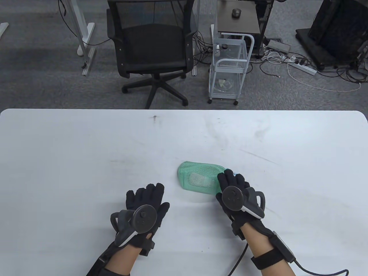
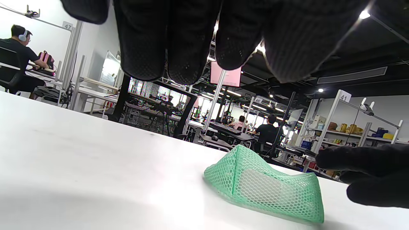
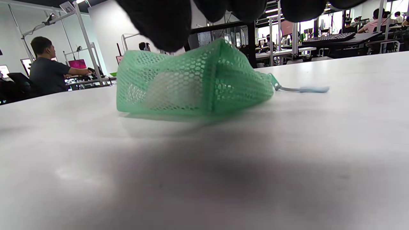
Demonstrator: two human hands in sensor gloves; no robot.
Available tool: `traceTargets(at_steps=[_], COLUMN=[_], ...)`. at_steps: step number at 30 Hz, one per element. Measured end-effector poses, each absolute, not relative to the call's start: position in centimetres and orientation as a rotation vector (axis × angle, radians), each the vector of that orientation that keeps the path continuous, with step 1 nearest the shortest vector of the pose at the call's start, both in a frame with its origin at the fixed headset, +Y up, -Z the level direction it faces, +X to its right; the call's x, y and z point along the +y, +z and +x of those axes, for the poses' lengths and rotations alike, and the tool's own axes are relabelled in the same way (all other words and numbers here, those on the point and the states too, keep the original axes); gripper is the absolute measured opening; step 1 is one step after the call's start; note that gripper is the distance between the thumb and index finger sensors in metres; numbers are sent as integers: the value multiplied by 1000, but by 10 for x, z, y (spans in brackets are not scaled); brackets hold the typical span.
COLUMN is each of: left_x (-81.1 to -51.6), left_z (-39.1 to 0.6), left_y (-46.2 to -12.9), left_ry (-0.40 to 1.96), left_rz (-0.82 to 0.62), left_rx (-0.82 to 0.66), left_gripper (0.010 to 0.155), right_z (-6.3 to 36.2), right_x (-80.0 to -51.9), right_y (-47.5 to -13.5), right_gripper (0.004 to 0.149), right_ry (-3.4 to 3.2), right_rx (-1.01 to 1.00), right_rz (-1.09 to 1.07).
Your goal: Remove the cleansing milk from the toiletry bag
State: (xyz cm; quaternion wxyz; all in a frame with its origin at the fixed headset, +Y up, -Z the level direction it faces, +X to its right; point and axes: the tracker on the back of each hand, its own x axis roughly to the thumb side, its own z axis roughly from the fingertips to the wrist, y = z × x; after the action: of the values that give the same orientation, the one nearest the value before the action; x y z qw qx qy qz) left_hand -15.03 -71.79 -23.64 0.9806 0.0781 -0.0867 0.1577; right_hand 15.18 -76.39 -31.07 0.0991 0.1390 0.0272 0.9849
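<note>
A green mesh toiletry bag (image 1: 187,170) lies on its side on the white table (image 1: 86,149), right of centre. A pale white item, the cleansing milk (image 1: 199,179), shows through the mesh. My right hand (image 1: 230,181) is over the bag's right end, fingers stretched out above it; I cannot tell whether they touch. In the right wrist view the bag (image 3: 230,80) lies just under my fingertips (image 3: 159,22), and its blue zip pull (image 3: 311,89) lies on the table to the right. My left hand (image 1: 161,198) is open and empty, left of the bag. In the left wrist view the bag (image 2: 287,195) lies ahead.
The table's far edge runs across the table view. Beyond it on the floor stand a black office chair (image 1: 152,49) and a white wire trolley (image 1: 230,66). My right hand's fingers (image 2: 374,175) show at the right edge of the left wrist view.
</note>
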Motion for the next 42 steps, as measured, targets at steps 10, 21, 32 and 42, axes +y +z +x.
traceTargets(at_steps=[10,21,32,42], left_x=[-719,-719,-719,-719], left_z=[-147,-148,-147,-147], left_y=[-235,-235,-234,-235], left_ry=[312,306,302,296], left_rz=[153,154,151,152], left_rx=[-187,-179,-179,-179], left_gripper=[66,66,66,65], right_z=[158,151,152,150], right_x=[-779,-776,-777,-770], right_y=[-318,-315,-314,-309], right_gripper=[73,68,52,37], right_ry=[2800,2865,2936,3008], right_rx=[228,49,-48,-210], right_rz=[436,446,345,407])
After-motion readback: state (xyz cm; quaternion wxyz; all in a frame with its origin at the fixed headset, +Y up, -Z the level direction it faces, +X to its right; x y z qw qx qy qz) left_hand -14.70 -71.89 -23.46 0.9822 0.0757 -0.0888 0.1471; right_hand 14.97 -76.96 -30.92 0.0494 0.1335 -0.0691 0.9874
